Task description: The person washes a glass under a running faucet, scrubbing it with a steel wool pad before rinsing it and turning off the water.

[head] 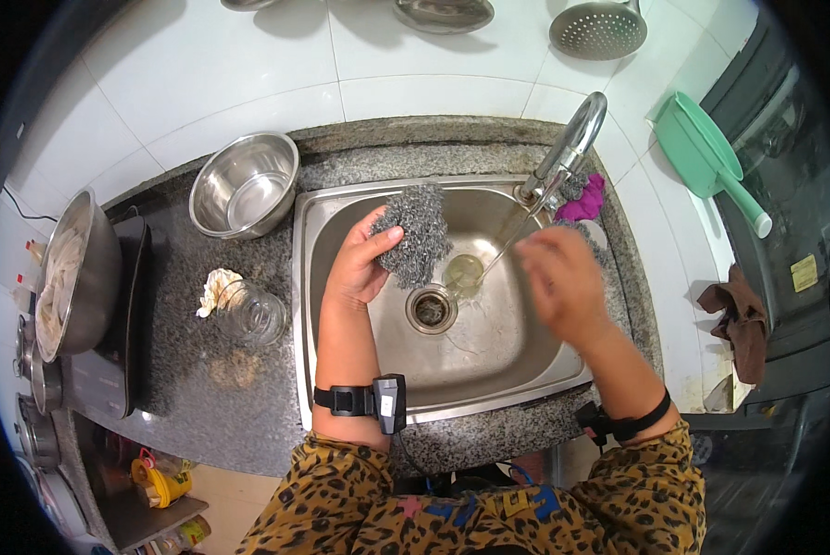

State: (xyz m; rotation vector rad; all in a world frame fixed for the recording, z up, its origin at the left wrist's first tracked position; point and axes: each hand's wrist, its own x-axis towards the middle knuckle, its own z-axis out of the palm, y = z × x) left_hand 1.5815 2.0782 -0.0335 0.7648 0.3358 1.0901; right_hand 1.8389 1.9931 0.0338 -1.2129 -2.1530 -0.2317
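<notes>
My left hand (363, 260) grips a grey wire scourer (418, 236) above the left half of a stainless steel sink (401, 374). My right hand (564, 281), blurred, is over the right side of the basin, near the running water; its fingers are loosely bent and nothing shows in them. From the chrome tap (571, 139) a thin stream (505, 246) falls toward a small, yellowish see-through cup (464, 274), apparently glass, on the basin floor. Close to the cup is the round drain (431, 310).
On the left counter are a steel bowl (245, 186), a clear glass jar (255, 318) and a crumpled cloth (219, 288). A larger steel basin (75, 277) rests over a black appliance (127, 326). Purple cloth (583, 199) lies behind the tap; a green dipper (703, 149) hangs at right.
</notes>
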